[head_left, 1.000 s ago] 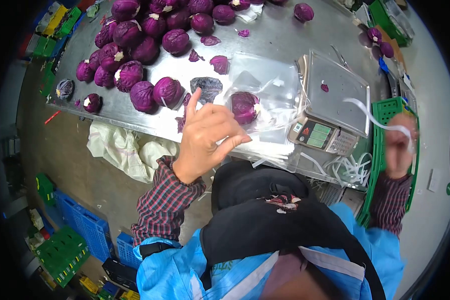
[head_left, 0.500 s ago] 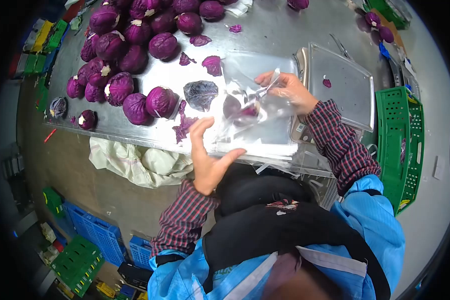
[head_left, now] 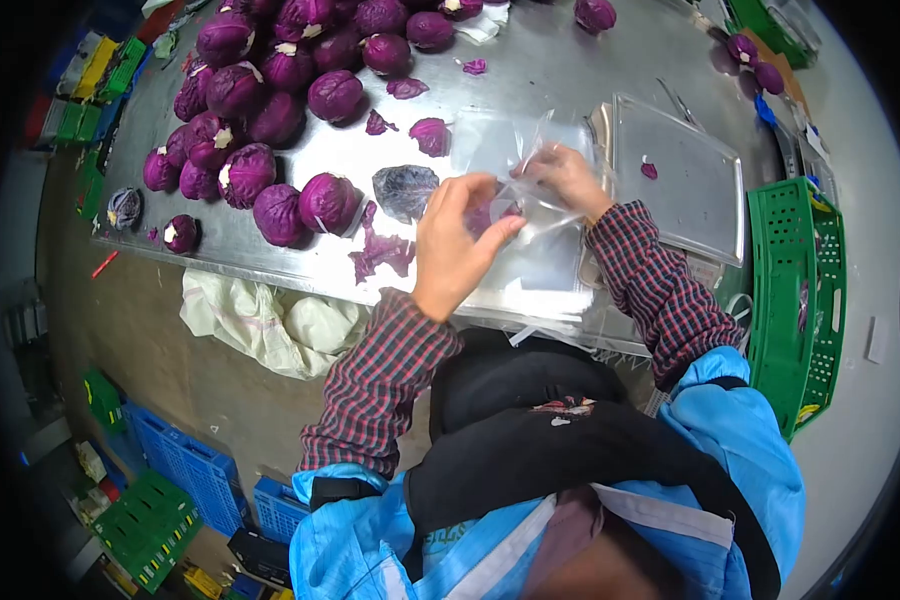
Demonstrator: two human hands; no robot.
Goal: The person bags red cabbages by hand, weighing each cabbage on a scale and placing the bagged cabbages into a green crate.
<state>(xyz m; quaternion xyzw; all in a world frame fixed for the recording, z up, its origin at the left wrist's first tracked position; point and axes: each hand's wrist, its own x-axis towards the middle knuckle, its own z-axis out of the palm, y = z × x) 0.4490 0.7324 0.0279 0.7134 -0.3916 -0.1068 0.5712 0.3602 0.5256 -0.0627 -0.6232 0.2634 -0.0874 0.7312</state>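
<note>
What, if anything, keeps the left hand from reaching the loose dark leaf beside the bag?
Probably yes, reachable: the leaf lies uncovered on the table right beside the left hand, nothing between. The hand is occupied gripping the bag, though.

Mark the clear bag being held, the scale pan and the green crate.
clear bag (head_left: 533, 213): head view, crumpled film at its middle.
scale pan (head_left: 685, 190): head view, bare steel at the middle of the pan.
green crate (head_left: 770, 300): head view, slatted side wall.
</note>
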